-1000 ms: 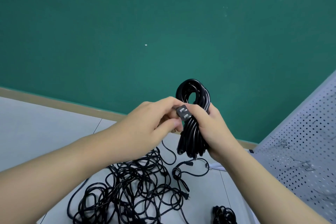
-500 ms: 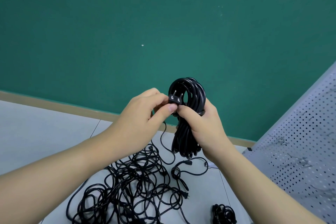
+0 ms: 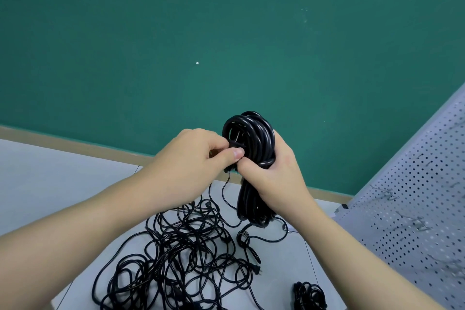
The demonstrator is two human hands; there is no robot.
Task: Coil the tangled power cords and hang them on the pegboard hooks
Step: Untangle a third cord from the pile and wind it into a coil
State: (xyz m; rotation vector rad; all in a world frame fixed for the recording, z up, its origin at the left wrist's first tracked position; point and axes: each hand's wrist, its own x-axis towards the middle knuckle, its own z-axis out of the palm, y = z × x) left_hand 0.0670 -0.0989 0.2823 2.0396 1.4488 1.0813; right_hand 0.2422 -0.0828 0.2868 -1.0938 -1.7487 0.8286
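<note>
The plug (image 3: 235, 145) has gone from lying face-out against the front of the coiled cord (image 3: 251, 163) a second ago, prongs plainly showing, to sitting at the mouth of the coil's top loop — its prongs now point up into the opening. The left hand (image 3: 193, 158) has carried it there, thumb and fingers pinching the plug body (half hidden now behind the thumb). The right hand (image 3: 274, 173) has shifted its grip on the bundle's middle — its fingers now wrap further round the strands, the thumb tucked close under the left thumb.
</note>
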